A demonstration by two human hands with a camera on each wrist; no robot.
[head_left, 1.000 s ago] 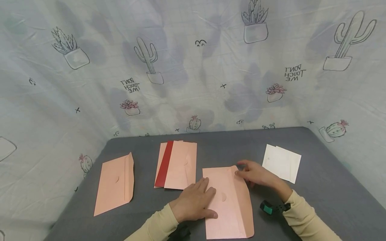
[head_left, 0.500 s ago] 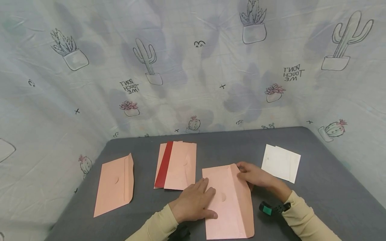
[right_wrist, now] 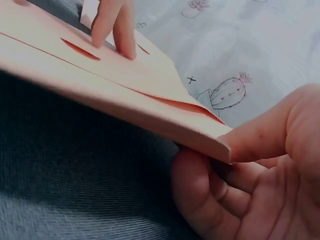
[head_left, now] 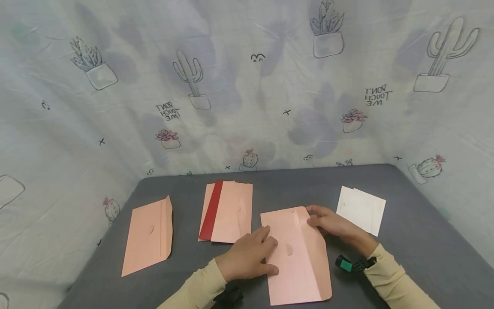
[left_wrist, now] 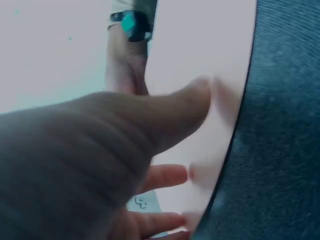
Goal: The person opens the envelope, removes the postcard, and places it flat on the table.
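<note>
A pale pink paper envelope [head_left: 291, 279] lies before me with its flap unfolded to the right and a small curved slit near its middle. My left hand [head_left: 248, 255] rests on its left side; in the left wrist view the thumb and fingertips touch the paper [left_wrist: 200, 45]. My right hand [head_left: 335, 223] pinches the far right corner by the flap. Seen from the right wrist, the thumb lies on top and curled fingers are beneath the edge, with that corner raised off the table. The envelope's mouth [right_wrist: 185, 106] shows a narrow gap there.
Another pink envelope [head_left: 144, 240] lies at the left. Behind my left hand are stacked pink envelopes [head_left: 233, 210] with a red strip [head_left: 211, 214]. White cards [head_left: 360, 210] lie beyond my right hand on the grey table [head_left: 301, 184]. A patterned curtain [head_left: 231, 77] encloses it.
My right hand has taken hold of the envelope's far right corner and lifted it slightly. The envelope has turned a little and shifted right. The left hand has stayed nearly in place.
</note>
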